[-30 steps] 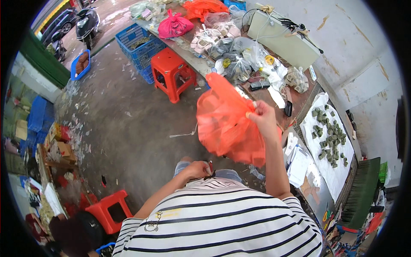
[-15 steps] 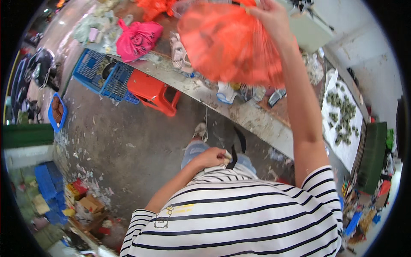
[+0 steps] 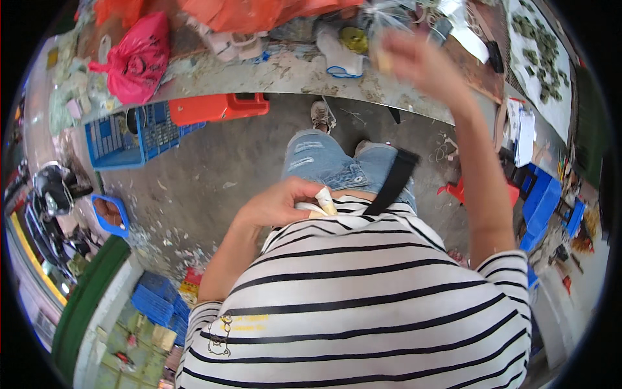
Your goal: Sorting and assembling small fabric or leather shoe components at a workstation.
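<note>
My left hand [image 3: 280, 202] is closed at my waist, pinching the hem of the striped shirt [image 3: 363, 259]. Pale wraps cover its fingertips. A black strap [image 3: 394, 183] hangs beside it over my jeans. My right hand [image 3: 421, 68], smeared by motion, is raised over the workbench's front edge, so its fingers cannot be read. Close to it are a clear plastic bag [image 3: 383, 18], a white glove with a blue cuff [image 3: 340, 55] and a yellow-green roll [image 3: 354, 39]. The large red plastic bag [image 3: 246, 14] lies at the far side, apart from this hand.
A pink tied bag [image 3: 139, 58] lies on the littered workbench [image 3: 291, 74] at left. Below are a blue crate [image 3: 116, 146] and a red stool [image 3: 217, 108]. Small green pieces cover a white sheet [image 3: 557, 39] at far right. A blue basin [image 3: 110, 215] stands on the floor.
My right hand has let go of the red bag, which now rests on the bench, and has come down nearer. My left hand stays at the hem. The view has turned and shifted.
</note>
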Motion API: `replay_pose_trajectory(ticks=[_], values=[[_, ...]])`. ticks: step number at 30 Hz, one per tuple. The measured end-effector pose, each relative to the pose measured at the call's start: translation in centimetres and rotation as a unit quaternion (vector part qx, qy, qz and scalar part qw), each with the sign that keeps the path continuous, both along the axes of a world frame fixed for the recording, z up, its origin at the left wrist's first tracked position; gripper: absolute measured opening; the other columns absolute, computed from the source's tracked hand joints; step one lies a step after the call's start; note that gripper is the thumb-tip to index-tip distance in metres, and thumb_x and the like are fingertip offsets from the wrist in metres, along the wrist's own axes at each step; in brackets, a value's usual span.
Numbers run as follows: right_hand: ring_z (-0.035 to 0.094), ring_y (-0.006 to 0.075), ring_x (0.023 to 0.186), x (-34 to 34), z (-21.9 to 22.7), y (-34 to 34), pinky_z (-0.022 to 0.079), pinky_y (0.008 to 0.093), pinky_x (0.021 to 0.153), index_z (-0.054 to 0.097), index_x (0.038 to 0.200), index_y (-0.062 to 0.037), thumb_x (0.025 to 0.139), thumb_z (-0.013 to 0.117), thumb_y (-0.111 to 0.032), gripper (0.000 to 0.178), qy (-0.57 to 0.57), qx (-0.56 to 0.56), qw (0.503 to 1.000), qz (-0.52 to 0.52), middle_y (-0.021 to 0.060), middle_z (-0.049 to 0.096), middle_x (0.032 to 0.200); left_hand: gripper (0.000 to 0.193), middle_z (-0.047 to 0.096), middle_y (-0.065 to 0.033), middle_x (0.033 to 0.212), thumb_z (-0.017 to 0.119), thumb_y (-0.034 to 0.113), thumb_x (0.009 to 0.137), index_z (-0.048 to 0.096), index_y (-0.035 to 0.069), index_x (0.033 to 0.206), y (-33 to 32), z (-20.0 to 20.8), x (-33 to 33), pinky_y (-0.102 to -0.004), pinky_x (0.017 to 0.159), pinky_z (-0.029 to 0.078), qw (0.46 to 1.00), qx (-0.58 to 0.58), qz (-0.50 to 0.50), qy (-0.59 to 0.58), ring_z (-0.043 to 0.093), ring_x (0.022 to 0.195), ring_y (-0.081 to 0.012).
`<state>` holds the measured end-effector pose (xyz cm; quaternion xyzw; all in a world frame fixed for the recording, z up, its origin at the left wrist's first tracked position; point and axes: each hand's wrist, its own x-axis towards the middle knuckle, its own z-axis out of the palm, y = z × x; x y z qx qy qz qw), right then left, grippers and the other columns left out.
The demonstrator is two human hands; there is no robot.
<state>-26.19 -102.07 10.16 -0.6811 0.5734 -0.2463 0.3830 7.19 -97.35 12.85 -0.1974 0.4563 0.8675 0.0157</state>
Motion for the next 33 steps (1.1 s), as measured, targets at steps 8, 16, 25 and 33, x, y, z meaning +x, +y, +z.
replay_pose_trajectory(ticks=[8,16,25,33], values=[[0.057,0.0083,0.072,5.3,-7.8,27.2,0.047,0.0282,0.064,0.067,0.095,0.0018,0.084,0.064,-0.017,0.022,-0.227,0.265,0.913,-0.210,0.0045,0.067,0.076,0.013,0.064,0.0015,0.085,0.060,0.006,0.087,0.063,0.001,0.099,4.0,-14.1,-11.7,-0.0231,0.072,0.045,0.968,-0.170,-0.144,-0.118,0.053,0.080,-0.0048],[0.050,0.0034,0.067,5.0,-8.8,40.6,0.044,0.0245,0.060,0.069,0.088,0.0012,0.085,0.065,-0.013,0.015,-0.371,0.179,0.814,-0.410,-0.0033,0.063,0.071,0.029,0.069,-0.0105,0.096,0.063,0.012,0.083,0.064,0.007,0.112,14.9,-17.7,-20.0,-0.0318,0.080,0.047,0.834,-0.289,-0.469,-0.045,0.063,0.088,-0.0190],[0.055,0.0075,0.073,0.2,-6.2,54.8,0.046,0.0263,0.066,0.069,0.085,0.0009,0.085,0.066,-0.018,0.019,-0.443,0.241,0.692,-0.516,-0.0002,0.065,0.075,0.046,0.067,-0.0161,0.109,0.065,0.027,0.078,0.062,0.010,0.120,28.5,-12.3,-29.5,-0.0374,0.086,0.048,0.719,-0.355,-0.595,-0.062,0.063,0.102,-0.0303],[0.057,0.0078,0.082,-5.4,-9.2,62.3,0.047,0.0247,0.073,0.061,0.112,0.0005,0.088,0.062,-0.017,0.029,-0.480,0.118,0.689,-0.530,0.0024,0.065,0.096,0.032,0.063,-0.0123,0.077,0.062,0.035,0.087,0.065,0.003,0.091,31.6,-11.7,-39.6,-0.0312,0.067,0.046,0.810,-0.287,-0.512,-0.002,0.059,0.072,-0.0192]])
